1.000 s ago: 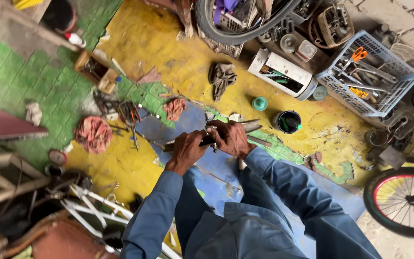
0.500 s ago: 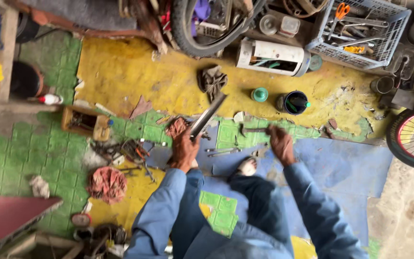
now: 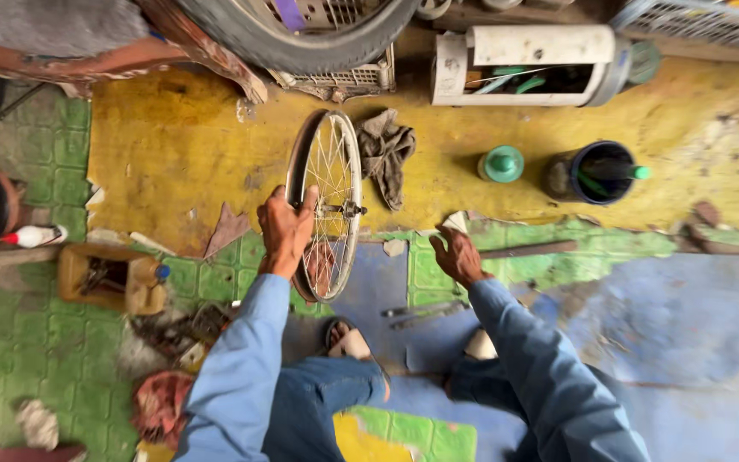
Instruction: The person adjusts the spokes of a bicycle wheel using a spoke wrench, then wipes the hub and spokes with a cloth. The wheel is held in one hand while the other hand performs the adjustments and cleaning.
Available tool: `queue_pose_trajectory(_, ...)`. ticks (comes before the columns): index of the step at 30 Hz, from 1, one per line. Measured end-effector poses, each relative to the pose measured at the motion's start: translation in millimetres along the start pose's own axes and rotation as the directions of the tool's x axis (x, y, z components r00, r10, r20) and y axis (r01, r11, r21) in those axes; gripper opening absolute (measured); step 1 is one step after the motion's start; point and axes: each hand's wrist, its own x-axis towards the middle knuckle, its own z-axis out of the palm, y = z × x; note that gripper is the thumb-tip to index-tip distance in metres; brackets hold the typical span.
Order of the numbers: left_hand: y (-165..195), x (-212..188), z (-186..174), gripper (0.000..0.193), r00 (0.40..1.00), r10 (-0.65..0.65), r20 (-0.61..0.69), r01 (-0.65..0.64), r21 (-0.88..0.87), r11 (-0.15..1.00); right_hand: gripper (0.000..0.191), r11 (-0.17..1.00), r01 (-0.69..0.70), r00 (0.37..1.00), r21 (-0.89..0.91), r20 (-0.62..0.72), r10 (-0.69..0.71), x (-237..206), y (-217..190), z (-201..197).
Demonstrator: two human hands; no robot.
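**Left hand grips a spoked wheel rim; right hand rests low on the floor**

The left hand [image 3: 288, 229] reaches forward from a blue sleeve, its fingers curled over the edge of a bare bicycle wheel rim [image 3: 328, 205] and closed firmly on it. The rim stands upright on its edge, a thin metal hoop laced with fine wire spokes around a small hub, its lower part resting just ahead of the person's sandalled foot [image 3: 348, 340].

The right hand [image 3: 457, 254] stretches out to the right of the rim, well apart from it, palm down and fingers loosely spread near the ground; it holds nothing that can be made out. Just below it lie slim metal tools [image 3: 425, 313] on worn blue flooring.

Beyond the left hand, a crumpled grey rag [image 3: 385, 152] lies just beside the rim on rough, chipped yellow floor. Farther beyond the right hand stand a round green cap [image 3: 501, 163] and a dark cylindrical can [image 3: 596, 172].
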Motion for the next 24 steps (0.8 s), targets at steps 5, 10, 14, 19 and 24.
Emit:
queue_pose_trajectory(5,-19,18,21,0.041,1.000,0.019,-0.002,-0.020,-0.131,0.991,0.048,0.941,0.317,0.943,-0.121,-0.070,-0.326,89,-28,44)
queue_pose_trajectory(10,-54,24,40,0.046,0.989,0.127,-0.071,-0.135,-0.110,0.985,0.078,0.813,0.427,0.892,-0.396,0.035,-0.451,147,-40,89)
queue_pose_trajectory(14,-66,42,49,0.043,0.790,0.510,-0.340,-0.473,0.190,0.860,0.057,0.843,0.208,0.977,-0.497,0.154,-0.150,139,-11,130)
queue_pose_trajectory(19,-63,57,36,0.030,0.999,-0.010,-0.038,-0.002,-0.303,0.953,0.041,0.921,0.060,0.972,-0.384,0.233,0.034,122,49,136)
queue_pose_trajectory(24,-60,59,52,0.038,0.976,0.203,-0.083,-0.217,-0.235,0.947,0.034,0.716,0.163,0.978,0.679,-0.016,-0.207,137,93,118)
